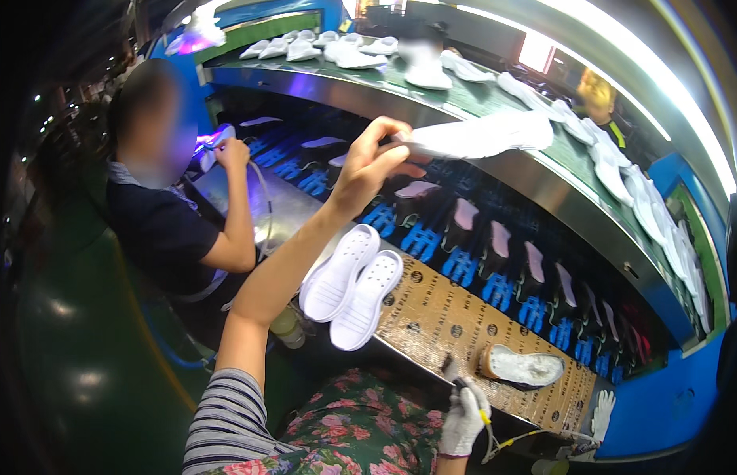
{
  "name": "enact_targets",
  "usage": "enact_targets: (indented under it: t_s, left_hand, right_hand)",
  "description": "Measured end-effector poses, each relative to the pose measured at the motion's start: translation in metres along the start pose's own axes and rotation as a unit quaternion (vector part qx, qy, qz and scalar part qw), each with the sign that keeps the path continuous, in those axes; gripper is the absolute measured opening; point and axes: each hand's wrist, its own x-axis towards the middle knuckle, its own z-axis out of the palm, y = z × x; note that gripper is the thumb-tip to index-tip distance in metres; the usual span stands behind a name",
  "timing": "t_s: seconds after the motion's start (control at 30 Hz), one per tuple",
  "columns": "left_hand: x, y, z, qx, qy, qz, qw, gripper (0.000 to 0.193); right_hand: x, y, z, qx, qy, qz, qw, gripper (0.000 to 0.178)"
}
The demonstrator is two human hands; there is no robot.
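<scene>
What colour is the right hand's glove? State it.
The glove is white; best in head view.

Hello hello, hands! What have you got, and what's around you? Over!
Left grip: pinching white sole-shaped piece, held up. Right grip: gloved, holding brush-like tool. Around: white sole pair at left end of bench.

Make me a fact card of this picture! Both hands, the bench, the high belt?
Left hand: pinches a raised white sole
Right hand: gloved, holds a brush
Brown bench cover: tan-and-white shoe piece on top; two white soles by its left end
High belt: many white shoe pieces
Worker at left: holds a purple-lit piece
</scene>
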Motion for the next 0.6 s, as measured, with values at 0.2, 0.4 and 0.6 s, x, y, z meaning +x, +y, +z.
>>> enact_targets:
  t_s: [0.2,0.4,0.6]
  left_hand:
    - [-0.098,0.01,-0.033,0.076,0.279,0.052,0.956,0.036]
    - [-0.212,-0.053,0.001,-0.036,0.102,-0.311,0.944,0.021]
    - [-0.327,-0.106,0.054,-0.288,0.037,-0.565,0.772,0.041]
  right_hand:
    - [0.03,-0.017,-0.018,0.049,-0.017,-0.066,0.996,0.023]
    - [0.0,-0.041,0.039,0.043,-0.026,-0.081,0.995,0.023]
    - [-0.009,-0.035,0.068,-0.156,-0.17,-0.121,0.966,0.019]
